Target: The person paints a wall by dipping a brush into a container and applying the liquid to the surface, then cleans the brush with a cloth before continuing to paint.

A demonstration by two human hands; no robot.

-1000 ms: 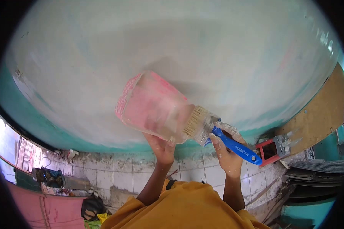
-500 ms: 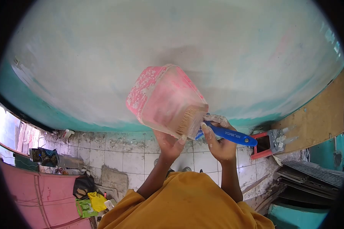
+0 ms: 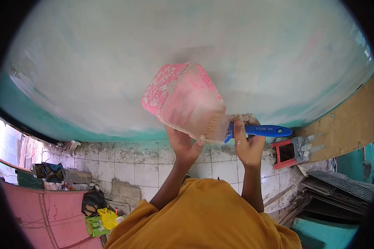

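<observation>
A pink plastic tub (image 3: 191,95), crusted with whitish paint, is tilted in front of the wall with its mouth towards me. My left hand (image 3: 185,147) grips it from below, thumb on the near rim and fingers hidden beneath. My right hand (image 3: 248,139) is closed around the base of a wide paintbrush (image 3: 266,130) with a blue handle that points right. The brush's pale bristles (image 3: 213,128) lie at the tub's right-hand rim, partly over its inside. Whitish smears cover the fingers of my right hand.
The wall (image 3: 112,62) ahead is whitish over turquoise. A red-framed stool (image 3: 284,153) stands right, near a brown board (image 3: 345,116). Corrugated sheets (image 3: 340,186) are stacked at lower right. Bags (image 3: 108,218) lie at lower left on the tiled floor (image 3: 145,166).
The brush has shifted right and its handle has swung up to nearly level. The tub has moved slightly up and turned a little, still in my left hand.
</observation>
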